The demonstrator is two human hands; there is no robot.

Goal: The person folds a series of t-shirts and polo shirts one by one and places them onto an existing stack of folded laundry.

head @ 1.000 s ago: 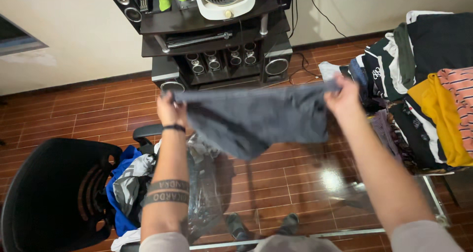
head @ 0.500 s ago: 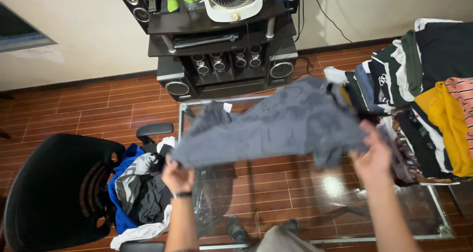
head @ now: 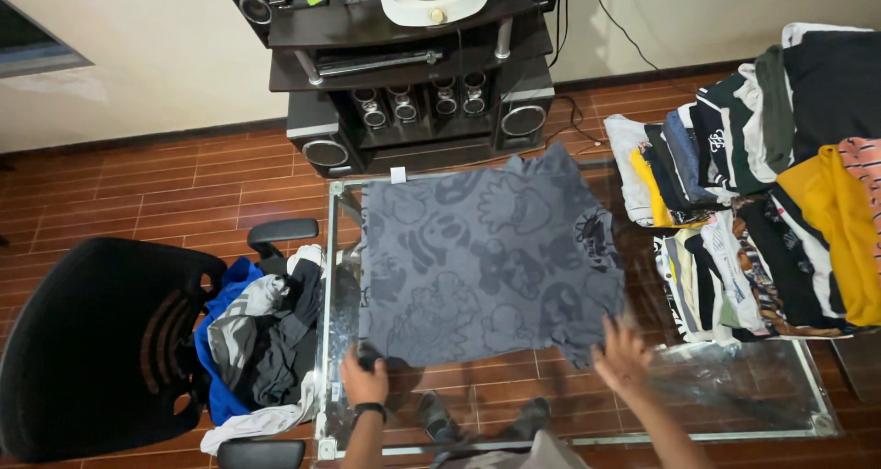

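Two hands at a grey patterned shirt [head: 486, 262] laid flat on the glass bench [head: 734, 377] — left hand [head: 365, 379] pinching its hem, right hand [head: 622, 351] spread, fingers apart — keeping the cloth smooth.

Both my forearms reach forward from the bottom edge, roughly parallel and well apart. My left hand [head: 364, 379] is curled with fingers pinched closed, knuckles up, a dark band on the wrist. My right hand [head: 622, 352] is spread, fingers splayed and extended forward, palm down.
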